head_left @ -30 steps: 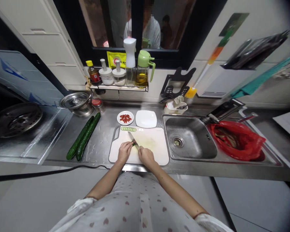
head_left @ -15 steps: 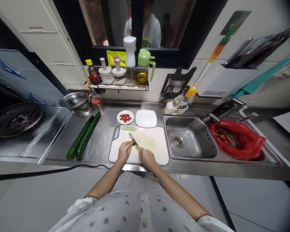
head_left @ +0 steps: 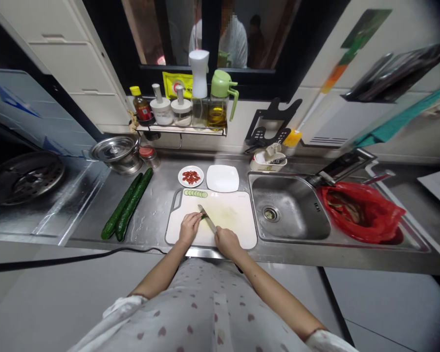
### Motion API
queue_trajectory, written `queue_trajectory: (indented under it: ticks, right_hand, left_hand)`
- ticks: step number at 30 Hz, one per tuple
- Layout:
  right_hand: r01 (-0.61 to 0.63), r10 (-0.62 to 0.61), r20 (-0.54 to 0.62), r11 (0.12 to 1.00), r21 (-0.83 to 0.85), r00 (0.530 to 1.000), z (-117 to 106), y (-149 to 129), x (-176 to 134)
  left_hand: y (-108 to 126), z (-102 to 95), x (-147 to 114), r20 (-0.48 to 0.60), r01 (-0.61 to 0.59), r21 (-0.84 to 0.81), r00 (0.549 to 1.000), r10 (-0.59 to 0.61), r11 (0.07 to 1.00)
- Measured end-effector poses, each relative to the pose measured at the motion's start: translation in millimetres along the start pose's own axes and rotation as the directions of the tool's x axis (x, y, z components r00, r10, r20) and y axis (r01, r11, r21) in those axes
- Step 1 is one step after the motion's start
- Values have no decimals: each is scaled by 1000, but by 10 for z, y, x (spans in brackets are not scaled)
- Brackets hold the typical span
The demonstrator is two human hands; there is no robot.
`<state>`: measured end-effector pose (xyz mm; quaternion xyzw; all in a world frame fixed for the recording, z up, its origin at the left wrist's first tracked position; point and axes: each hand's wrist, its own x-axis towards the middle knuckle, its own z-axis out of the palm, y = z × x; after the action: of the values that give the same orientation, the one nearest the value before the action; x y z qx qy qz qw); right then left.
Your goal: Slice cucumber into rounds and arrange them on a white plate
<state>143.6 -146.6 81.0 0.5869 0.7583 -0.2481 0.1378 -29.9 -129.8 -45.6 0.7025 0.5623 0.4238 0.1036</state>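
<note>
My right hand is closed round the handle of a kitchen knife, its blade slanting up and left over the white cutting board. My left hand has its fingers pressed together on a small piece of cucumber, right beside the blade and mostly hidden by fingers and knife. A row of overlapping cucumber slices lies along the board's top left edge. Behind the board stand a small plate of chopped red pieces and a white plate with nothing visible on it.
Two whole cucumbers lie on the steel counter to the left, near a lidded pot. At right is the sink, with a red plastic bag beyond it. A condiment rack hangs above the counter.
The knife and my right hand have shifted slightly to the right and down. My left hand keeps its place on the cucumber piece. The view has tilted a little.
</note>
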Motion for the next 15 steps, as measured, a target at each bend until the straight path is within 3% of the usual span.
queue_trajectory:
  ticks: [15]
  right_hand:
    - [29, -28, -58, 999, 16, 998, -55, -161, 370]
  left_hand:
    - [-19, 5, 3, 15, 2, -19, 1000, -2, 1000]
